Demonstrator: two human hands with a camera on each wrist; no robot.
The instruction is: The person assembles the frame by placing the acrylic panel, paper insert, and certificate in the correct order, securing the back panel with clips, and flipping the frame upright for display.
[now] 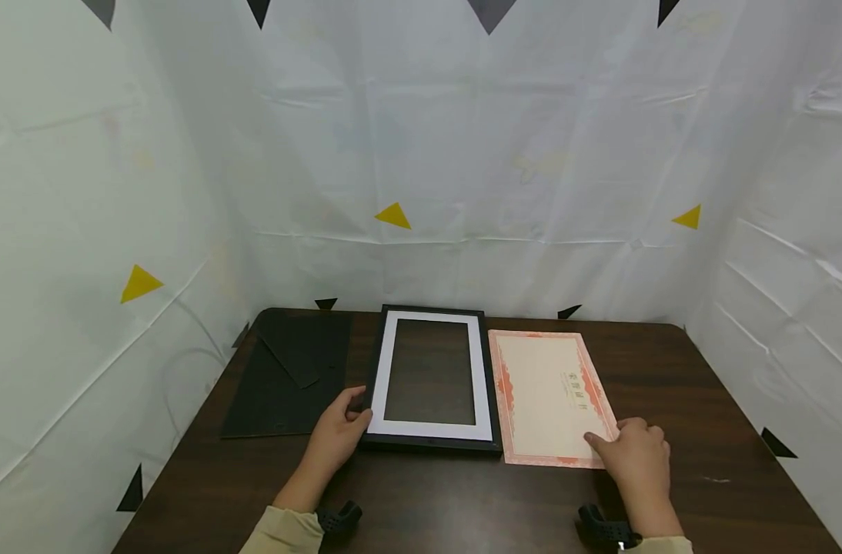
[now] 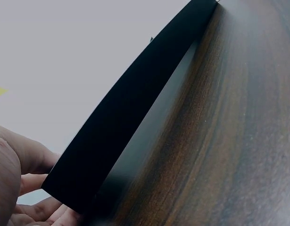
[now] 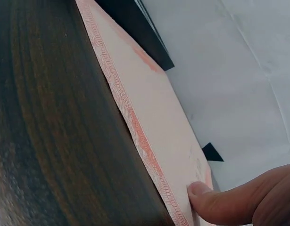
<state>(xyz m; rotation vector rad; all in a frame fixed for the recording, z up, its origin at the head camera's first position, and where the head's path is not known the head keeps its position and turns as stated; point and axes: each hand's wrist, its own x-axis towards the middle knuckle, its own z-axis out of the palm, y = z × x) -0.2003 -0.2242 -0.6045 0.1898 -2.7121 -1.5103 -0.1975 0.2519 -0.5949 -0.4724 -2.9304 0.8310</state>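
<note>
A black picture frame (image 1: 431,444) with a white mat (image 1: 428,431) lies in the middle of the table. My left hand (image 1: 338,431) grips its left side near the front corner; in the left wrist view the thumb is above the frame's edge and the fingers are under it. To the right lies a cream certificate (image 1: 539,392) with a red patterned border. My right hand (image 1: 639,458) holds its front right corner, with the thumb (image 3: 220,205) on the printed face. The other right fingers are mostly hidden in the right wrist view.
A black backing board (image 1: 289,408) with a fold-out stand strip (image 1: 285,358) lies left of the frame. The dark wooden table (image 1: 449,500) is enclosed by white sheeting (image 1: 462,154) at the back and sides.
</note>
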